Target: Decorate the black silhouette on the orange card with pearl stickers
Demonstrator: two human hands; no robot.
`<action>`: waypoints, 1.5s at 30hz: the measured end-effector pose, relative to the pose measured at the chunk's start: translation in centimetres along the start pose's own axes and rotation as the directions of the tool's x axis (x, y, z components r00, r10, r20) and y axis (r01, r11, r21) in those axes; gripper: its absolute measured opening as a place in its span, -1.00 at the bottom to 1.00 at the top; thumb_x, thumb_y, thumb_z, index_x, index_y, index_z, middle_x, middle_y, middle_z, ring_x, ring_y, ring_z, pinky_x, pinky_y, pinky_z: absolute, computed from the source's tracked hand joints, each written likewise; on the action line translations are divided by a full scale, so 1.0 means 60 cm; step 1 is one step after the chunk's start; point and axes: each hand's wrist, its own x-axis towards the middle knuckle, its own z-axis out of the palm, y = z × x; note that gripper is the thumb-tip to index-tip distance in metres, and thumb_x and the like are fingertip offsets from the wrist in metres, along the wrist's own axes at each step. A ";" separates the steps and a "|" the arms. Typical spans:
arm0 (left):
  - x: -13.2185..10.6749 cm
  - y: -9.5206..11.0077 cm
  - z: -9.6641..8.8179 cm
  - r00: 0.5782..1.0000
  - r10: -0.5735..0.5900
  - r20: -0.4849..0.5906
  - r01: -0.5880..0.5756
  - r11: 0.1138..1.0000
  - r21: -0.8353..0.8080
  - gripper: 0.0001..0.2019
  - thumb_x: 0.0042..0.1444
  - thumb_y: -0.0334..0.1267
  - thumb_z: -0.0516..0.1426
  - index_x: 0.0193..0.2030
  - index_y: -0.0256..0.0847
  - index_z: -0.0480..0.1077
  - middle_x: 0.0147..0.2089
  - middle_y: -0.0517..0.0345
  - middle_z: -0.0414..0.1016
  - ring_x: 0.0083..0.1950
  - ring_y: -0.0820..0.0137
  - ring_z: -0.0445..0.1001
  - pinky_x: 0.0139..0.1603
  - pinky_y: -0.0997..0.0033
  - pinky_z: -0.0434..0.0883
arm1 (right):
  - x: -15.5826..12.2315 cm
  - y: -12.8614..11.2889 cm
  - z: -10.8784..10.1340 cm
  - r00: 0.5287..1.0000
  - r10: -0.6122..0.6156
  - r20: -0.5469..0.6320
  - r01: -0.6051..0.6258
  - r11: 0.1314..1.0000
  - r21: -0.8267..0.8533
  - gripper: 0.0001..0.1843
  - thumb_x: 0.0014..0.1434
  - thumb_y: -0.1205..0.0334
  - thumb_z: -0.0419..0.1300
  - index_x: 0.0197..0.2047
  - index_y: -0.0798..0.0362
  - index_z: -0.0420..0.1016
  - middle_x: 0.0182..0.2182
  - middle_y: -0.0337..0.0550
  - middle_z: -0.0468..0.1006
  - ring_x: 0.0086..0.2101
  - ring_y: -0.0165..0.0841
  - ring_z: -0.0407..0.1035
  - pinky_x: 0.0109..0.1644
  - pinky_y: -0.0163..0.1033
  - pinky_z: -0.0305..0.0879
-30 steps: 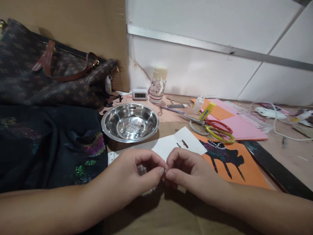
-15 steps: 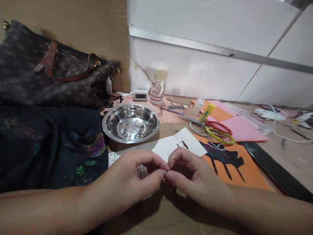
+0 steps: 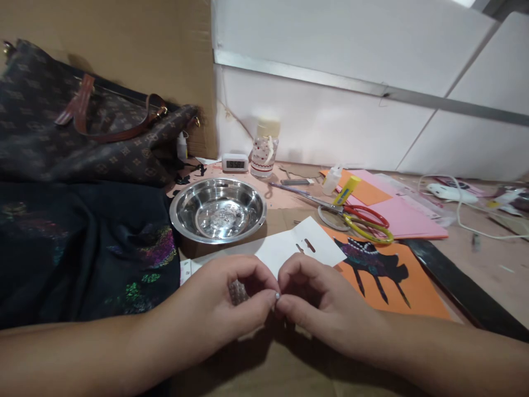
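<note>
My left hand [image 3: 225, 306] and my right hand [image 3: 318, 300] meet fingertip to fingertip low in the middle of the view, both pinched on a tiny pale bead [image 3: 277, 296]. Inside the curl of my left hand shows a small sheet of beads [image 3: 238, 290]. Just beyond the fingers lies a white card with slots [image 3: 300, 248]. To the right of it rests an orange sheet with a black animal cut-out [image 3: 378, 264] trimmed with pearls.
A steel bowl [image 3: 218, 210] stands behind my hands. Scissors [image 3: 359, 220], a glue stick [image 3: 345, 190], pink paper [image 3: 403, 212], a glue gun with cord [image 3: 452, 193], a small clock [image 3: 235, 162] and a bottle [image 3: 264, 146] lie further back. A patterned handbag [image 3: 82, 138] and dark cloth [image 3: 82, 248] fill the left.
Both hands stay pinched together at the same spot. The fingers have shifted slightly and the view has drifted a little.
</note>
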 end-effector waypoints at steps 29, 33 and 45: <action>0.001 -0.005 -0.003 0.998 0.042 0.037 -0.042 0.999 0.016 -0.83 0.19 -0.18 0.19 -0.24 -0.17 0.59 -0.32 0.21 0.60 -0.30 0.39 0.48 -0.33 0.51 0.36 | -0.009 -0.003 0.001 0.996 -0.093 -0.011 0.093 0.995 -0.029 -0.83 0.30 0.13 0.24 -0.26 -0.02 0.35 -0.45 -0.28 0.43 -0.48 -0.45 0.31 -0.44 -0.36 0.24; 0.005 -0.002 -0.007 0.996 0.006 0.085 0.001 0.996 -0.085 -0.81 0.18 -0.14 0.20 -0.26 -0.17 0.60 -0.29 0.19 0.63 -0.26 0.37 0.50 -0.29 0.49 0.38 | -0.006 -0.006 0.001 0.999 -0.002 0.034 -0.002 0.993 0.114 -0.62 0.30 -0.16 0.21 -0.27 -0.02 0.31 -0.47 -0.28 0.44 -0.50 -0.45 0.33 -0.46 -0.35 0.25; 0.006 -0.002 -0.003 0.993 -0.080 0.088 0.095 0.977 -0.188 -0.86 0.14 -0.19 0.21 -0.24 -0.19 0.53 -0.32 0.23 0.56 -0.30 0.41 0.45 -0.32 0.50 0.34 | -0.007 0.001 0.002 0.994 -0.095 -0.051 0.092 0.994 -0.061 -0.88 0.31 0.20 0.23 -0.27 -0.04 0.36 -0.45 -0.30 0.42 -0.51 -0.46 0.29 -0.48 -0.38 0.24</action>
